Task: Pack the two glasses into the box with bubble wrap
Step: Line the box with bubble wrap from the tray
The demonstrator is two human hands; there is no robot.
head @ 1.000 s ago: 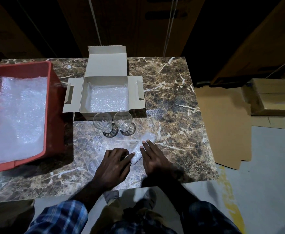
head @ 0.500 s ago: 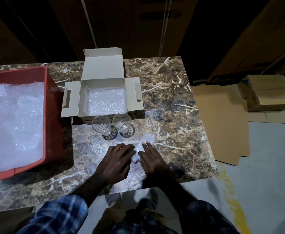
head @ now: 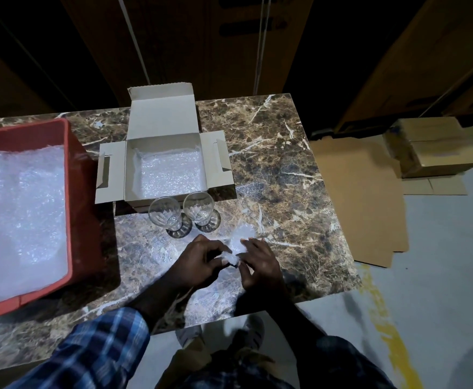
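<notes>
Two clear glasses stand upright side by side on the marble table, the left glass (head: 165,215) and the right glass (head: 199,209), just in front of the open cardboard box (head: 112,175). A layer of bubble wrap (head: 171,175) lines the box floor. A clear sheet of bubble wrap (head: 239,241) lies on the table near me, under the glasses and my hands. My left hand (head: 199,262) and my right hand (head: 259,265) each pinch a bunched part of this sheet between them, a short way in front of the glasses.
A red crate (head: 82,209) filled with bubble wrap sits at the left of the table (head: 286,175). Flat cardboard (head: 361,197) and closed cartons (head: 431,147) lie on the floor to the right. My shoes show below the table's near edge.
My hands lay flat on the sheet before. Their fingers have now curled and gathered the bubble wrap up between them. The glasses and box have not moved.
</notes>
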